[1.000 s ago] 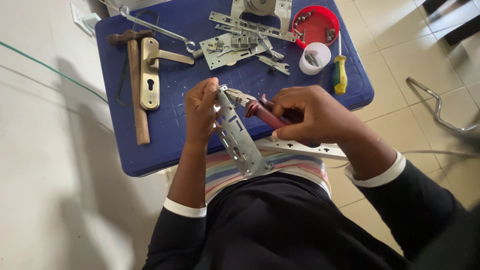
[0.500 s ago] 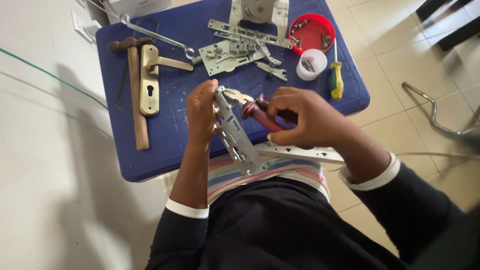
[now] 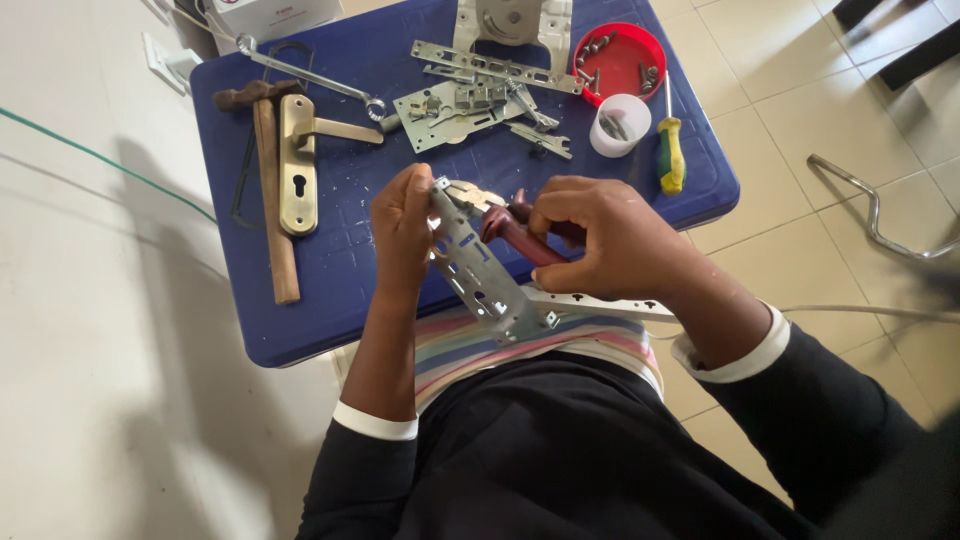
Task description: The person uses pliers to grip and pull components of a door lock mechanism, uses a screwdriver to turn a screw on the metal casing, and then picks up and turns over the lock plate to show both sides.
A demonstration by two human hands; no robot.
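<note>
Head view. We hold the metal lock plate (image 3: 478, 268) in our left hand (image 3: 402, 232), above the near edge of the blue worktop (image 3: 340, 270) and over our lap. The left grip is closed around the plate's upper end, fingers wrapped on its far edge. The plate's long axis runs diagonally: the upper end sits at the left hand, and the lower end points down and to the right, toward our body.

Our right hand (image 3: 605, 240) is closed on the dark red handles of a pair of pliers (image 3: 515, 232). The pliers lie roughly crosswise to the plate, their nose pointing left and meeting the plate just beside the left grip, near its upper end. We cannot tell whether the nose pinches a part.

The right hand is therefore just right of the plate; the left hand is on it. A second pale metal strip (image 3: 600, 303) lies under the right wrist, across the lap.

On the worktop beyond lie a hammer (image 3: 270, 190), a brass door handle (image 3: 298, 165), a red dish (image 3: 620, 58), a white cup (image 3: 620, 125) and a screwdriver (image 3: 670, 150), well apart from both hands.
</note>
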